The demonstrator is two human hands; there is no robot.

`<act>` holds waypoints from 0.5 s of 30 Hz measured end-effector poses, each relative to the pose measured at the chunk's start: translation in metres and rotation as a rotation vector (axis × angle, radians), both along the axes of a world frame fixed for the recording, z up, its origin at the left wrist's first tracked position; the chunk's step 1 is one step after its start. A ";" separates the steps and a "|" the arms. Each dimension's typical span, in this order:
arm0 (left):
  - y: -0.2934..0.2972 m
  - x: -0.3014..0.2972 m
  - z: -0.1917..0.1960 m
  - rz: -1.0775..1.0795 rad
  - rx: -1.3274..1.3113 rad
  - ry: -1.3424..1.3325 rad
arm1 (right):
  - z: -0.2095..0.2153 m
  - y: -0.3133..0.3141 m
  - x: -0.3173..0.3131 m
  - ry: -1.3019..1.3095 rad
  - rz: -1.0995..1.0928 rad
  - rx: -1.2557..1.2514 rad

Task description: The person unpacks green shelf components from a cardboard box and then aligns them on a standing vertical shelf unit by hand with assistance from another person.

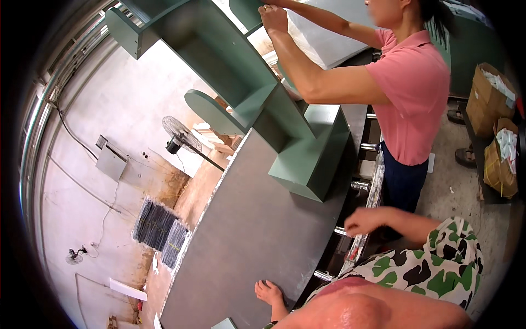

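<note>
Camouflage shirt (433,268) nearest the camera in the head view; left hand (269,294) rests on the grey table (246,219), fingers parted, gripping nothing, while right hand (364,220) is loosely curled near the rollers (360,186), grip cannot be told. Green shelf (255,104) on the table ahead, long axis slanting upper left to lower right, boxed end pointing toward the wearer.

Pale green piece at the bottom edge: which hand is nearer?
Left: the left hand is just right of the green piece; the right hand is much farther right, near the rollers.
</note>
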State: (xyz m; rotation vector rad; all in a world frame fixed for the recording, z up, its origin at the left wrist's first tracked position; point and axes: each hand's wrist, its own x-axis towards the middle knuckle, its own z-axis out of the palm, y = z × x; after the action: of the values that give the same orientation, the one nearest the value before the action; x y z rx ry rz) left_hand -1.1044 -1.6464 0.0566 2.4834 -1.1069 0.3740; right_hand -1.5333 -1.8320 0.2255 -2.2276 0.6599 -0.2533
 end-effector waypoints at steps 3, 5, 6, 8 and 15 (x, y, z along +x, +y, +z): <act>0.016 -0.009 0.026 0.023 0.032 0.025 | 0.136 -0.014 -0.002 -0.294 0.004 -0.106; 0.014 -0.010 0.029 0.004 0.024 0.031 | 0.207 -0.010 -0.012 -0.392 -0.096 -0.045; 0.008 -0.014 0.031 -0.007 0.011 0.041 | 0.229 -0.007 -0.016 -0.432 -0.172 0.024; 0.008 -0.018 0.030 0.007 0.000 0.050 | 0.254 -0.009 -0.018 -0.353 -0.148 -0.302; 0.014 -0.016 0.025 0.020 -0.014 -0.013 | 0.276 0.008 0.017 -0.339 0.353 -0.139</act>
State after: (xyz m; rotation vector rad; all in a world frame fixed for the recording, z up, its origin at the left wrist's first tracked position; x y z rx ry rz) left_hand -1.1202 -1.6322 0.0816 2.4848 -1.0819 0.4022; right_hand -1.5168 -1.8243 0.5019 -2.3098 0.0661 -0.4929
